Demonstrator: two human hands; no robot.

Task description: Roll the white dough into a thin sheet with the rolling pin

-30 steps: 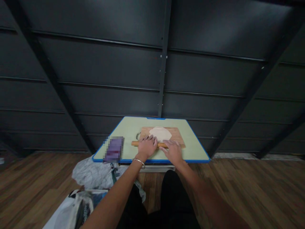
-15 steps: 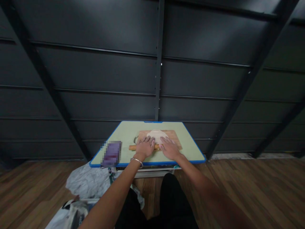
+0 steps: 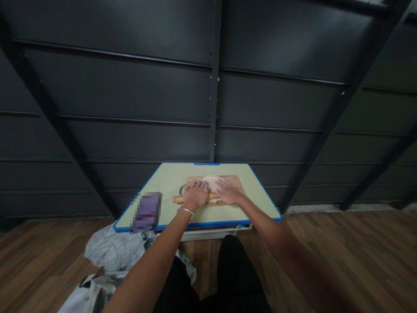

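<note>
1. Both hands lie flat on the rolling pin (image 3: 177,199), left hand (image 3: 194,194) and right hand (image 3: 228,192), fingers (image 3: 199,186) stretched out side by side, not gripping.
2. Pin lies across the wooden board (image 3: 239,184) on the green counter (image 3: 166,178), touching the dough (image 3: 211,180).
3. Blurred purple thing (image 3: 146,211) sits near the counter's left edge.

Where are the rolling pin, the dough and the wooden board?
rolling pin (image 3: 177,199), head view, its bare left end.
dough (image 3: 211,181), head view, its far middle.
wooden board (image 3: 237,182), head view, its right part.
</note>
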